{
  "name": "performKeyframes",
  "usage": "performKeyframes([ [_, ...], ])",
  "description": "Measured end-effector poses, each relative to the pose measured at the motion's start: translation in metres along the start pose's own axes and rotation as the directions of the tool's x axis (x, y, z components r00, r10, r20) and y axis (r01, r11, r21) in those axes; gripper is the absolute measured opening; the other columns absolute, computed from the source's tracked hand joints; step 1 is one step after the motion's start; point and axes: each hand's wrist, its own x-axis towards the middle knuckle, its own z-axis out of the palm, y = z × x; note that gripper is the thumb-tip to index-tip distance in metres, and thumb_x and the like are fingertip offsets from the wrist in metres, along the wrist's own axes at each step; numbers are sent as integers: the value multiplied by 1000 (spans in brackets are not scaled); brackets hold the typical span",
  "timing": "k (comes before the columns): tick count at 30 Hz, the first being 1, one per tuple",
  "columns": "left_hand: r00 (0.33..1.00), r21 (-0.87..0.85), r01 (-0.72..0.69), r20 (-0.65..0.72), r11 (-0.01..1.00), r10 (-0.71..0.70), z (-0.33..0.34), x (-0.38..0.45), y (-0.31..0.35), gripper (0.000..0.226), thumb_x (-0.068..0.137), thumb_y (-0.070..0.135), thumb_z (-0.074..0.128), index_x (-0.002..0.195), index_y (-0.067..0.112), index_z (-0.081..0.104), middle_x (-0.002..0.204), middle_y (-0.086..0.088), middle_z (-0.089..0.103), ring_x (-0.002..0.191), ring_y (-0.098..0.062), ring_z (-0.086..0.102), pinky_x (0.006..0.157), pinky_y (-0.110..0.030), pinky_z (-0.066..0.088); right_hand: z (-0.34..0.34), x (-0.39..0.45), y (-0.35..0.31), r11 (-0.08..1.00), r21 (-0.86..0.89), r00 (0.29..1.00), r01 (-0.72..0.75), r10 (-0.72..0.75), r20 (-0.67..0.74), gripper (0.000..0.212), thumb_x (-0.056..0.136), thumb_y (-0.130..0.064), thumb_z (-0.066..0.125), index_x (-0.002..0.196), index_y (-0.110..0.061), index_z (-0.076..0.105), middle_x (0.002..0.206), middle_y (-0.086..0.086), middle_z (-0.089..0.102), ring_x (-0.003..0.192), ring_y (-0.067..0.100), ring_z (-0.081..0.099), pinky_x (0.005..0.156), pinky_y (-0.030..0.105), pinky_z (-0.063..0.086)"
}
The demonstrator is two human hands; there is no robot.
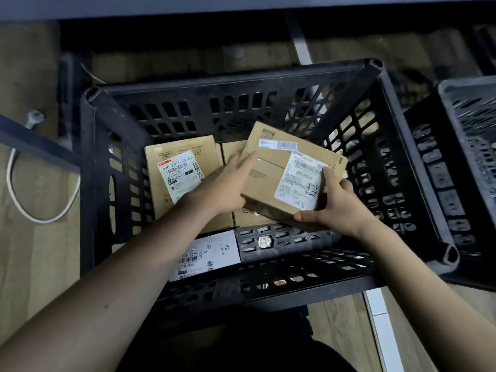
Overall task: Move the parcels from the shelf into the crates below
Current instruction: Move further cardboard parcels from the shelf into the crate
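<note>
A brown cardboard parcel [271, 173] with a white shipping label is held tilted inside a black plastic crate [230, 79]. My left hand [228, 183] grips its left edge, thumb on top. My right hand [335, 208] grips its near right corner, thumb on the label. Beneath it lie another brown parcel [182, 178] with a white label at the crate's left, a second brown parcel [232, 151] mostly hidden behind the held one, and a white parcel [212, 253] at the near left.
A second black crate [461, 157] stands to the right, touching the first. A white cable [16, 194] loops on the wooden floor at left. A dark shelf edge [241, 6] runs across the top. A white rail [381, 323] lies on the floor near right.
</note>
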Motion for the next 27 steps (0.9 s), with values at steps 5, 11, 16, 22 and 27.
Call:
performKeyframes([
  [5, 997, 48, 27, -75, 998, -23, 7, -1, -16, 110, 73, 4, 74, 151, 26, -1, 151, -8, 21, 130, -25, 37, 95, -31, 43, 12, 10, -10, 996, -88, 1000, 20, -21, -8, 123, 66, -36, 85, 151, -20, -3, 149, 20, 9, 133, 36, 32, 111, 34, 26],
  [11, 994, 166, 62, -102, 984, -46, -1, -5, -15, 106, 75, 28, 78, 151, 28, 4, 148, -5, 30, 128, -25, 39, 101, -40, 39, 7, 23, -9, 994, -95, 999, 54, -53, 7, 127, 64, -33, 87, 151, -20, -4, 150, 18, 8, 136, 36, 27, 113, 36, 24],
  [16, 994, 123, 88, -81, 988, -79, 0, -13, -11, 107, 73, 39, 78, 151, 23, 5, 141, -8, 39, 125, -25, 42, 98, -40, 43, -3, 34, -5, 985, -131, 993, 113, -108, 48, 129, 63, -30, 88, 152, -23, -5, 154, 13, 3, 141, 32, 22, 116, 33, 21],
  [22, 986, 217, 156, -88, 964, -139, -1, -19, -10, 110, 68, 57, 74, 150, 22, 10, 133, -10, 47, 119, -27, 47, 92, -37, 45, -22, 50, -18, 959, -205, 971, 193, -158, 177, 127, 68, -25, 85, 152, -22, -10, 157, 7, -9, 145, 25, 11, 113, 22, 10],
  [27, 975, 166, 214, -91, 963, -201, -4, -21, -9, 109, 70, 55, 74, 151, 22, 9, 138, -11, 43, 121, -27, 45, 91, -40, 47, -27, 62, -29, 944, -240, 961, 227, -177, 212, 126, 70, -25, 84, 152, -22, -11, 157, 5, -7, 145, 24, 10, 113, 23, 10],
])
